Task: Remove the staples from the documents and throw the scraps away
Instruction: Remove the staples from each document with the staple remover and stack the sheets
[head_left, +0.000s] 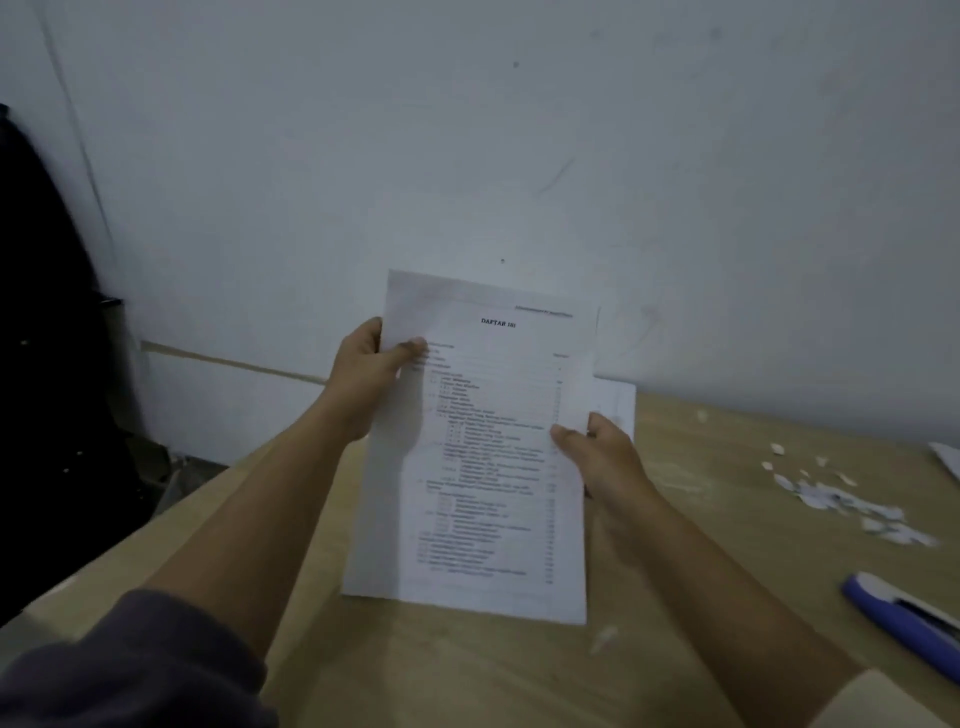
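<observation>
Both hands — left hand (366, 364), right hand (605, 452) — grip document (483, 457)

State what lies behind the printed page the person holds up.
A second white sheet shows at the right edge of the printed page, above the right hand. The rest of it is covered.
</observation>
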